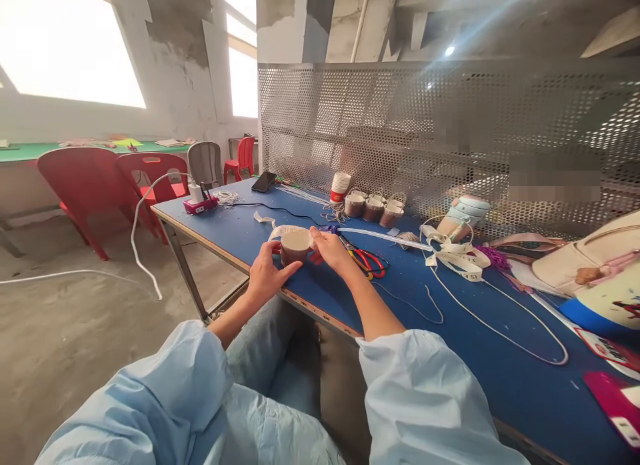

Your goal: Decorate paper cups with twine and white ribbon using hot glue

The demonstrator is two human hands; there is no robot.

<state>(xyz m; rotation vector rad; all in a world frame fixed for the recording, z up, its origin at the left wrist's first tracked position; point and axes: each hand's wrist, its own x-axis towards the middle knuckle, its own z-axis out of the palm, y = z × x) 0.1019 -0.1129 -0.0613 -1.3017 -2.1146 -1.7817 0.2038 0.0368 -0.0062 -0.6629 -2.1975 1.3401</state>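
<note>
Both hands are on a short brown-sided paper cup (295, 249) just above the front edge of the blue table. My left hand (270, 271) wraps its left side, thumb along the lower front. At the right side, my right hand (329, 246) closes its fingers on the cup near the rim. A pale lettered ribbon (283, 231) shows just behind the cup; whether it touches the cup is unclear. Beyond my right hand lies a mostly hidden blue tool, seemingly a glue gun (331, 229), with a long white stick (383, 235) extending right.
Red-and-yellow-handled pliers (367, 261) lie right of my hands. Several cord-wrapped cups (374, 209) and a paper cup stack (341, 186) stand along the mesh partition. A tumbler (465, 218), ribbon loops (463, 259) and cord (520, 348) occupy the right. A pink power strip (200, 203) sits left.
</note>
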